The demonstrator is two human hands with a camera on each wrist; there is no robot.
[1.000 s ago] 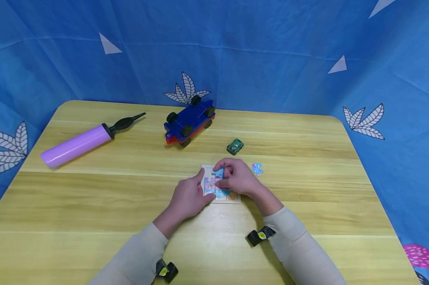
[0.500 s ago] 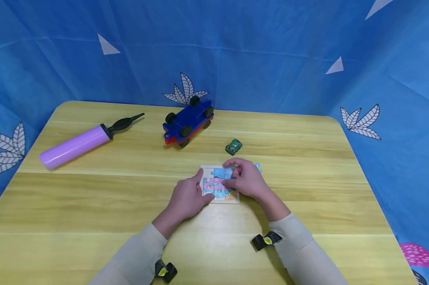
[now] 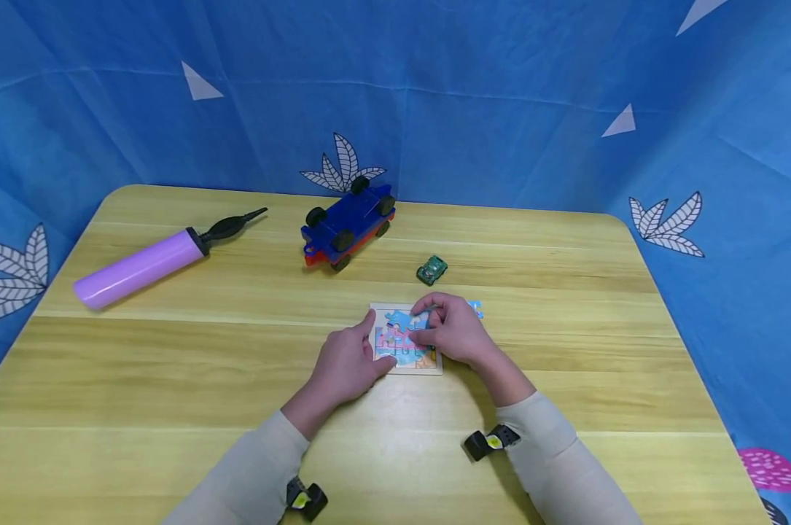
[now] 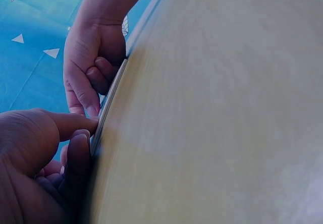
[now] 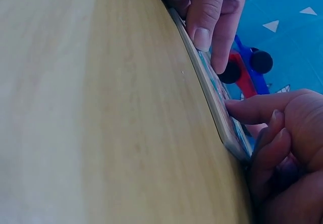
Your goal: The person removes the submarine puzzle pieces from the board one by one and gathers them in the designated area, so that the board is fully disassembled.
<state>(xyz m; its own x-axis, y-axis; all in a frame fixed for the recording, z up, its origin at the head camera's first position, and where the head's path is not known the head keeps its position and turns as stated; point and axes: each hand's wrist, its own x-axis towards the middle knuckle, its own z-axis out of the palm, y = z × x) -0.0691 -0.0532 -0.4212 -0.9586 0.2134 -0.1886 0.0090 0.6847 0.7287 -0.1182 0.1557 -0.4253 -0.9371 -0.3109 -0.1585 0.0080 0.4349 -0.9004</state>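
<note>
Left hand [image 3: 347, 361]: thumb and forefinger spread wide at left side of puzzle board [image 3: 381, 315]. Right hand [image 3: 454, 329]: arched over board, forefinger bent; cannot tell whether grip holds anything.

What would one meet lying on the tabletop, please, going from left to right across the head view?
Purple pump → blue-and-red toy vehicle → small green toy car → loose blue puzzle piece, partly hidden by the right hand.
</note>
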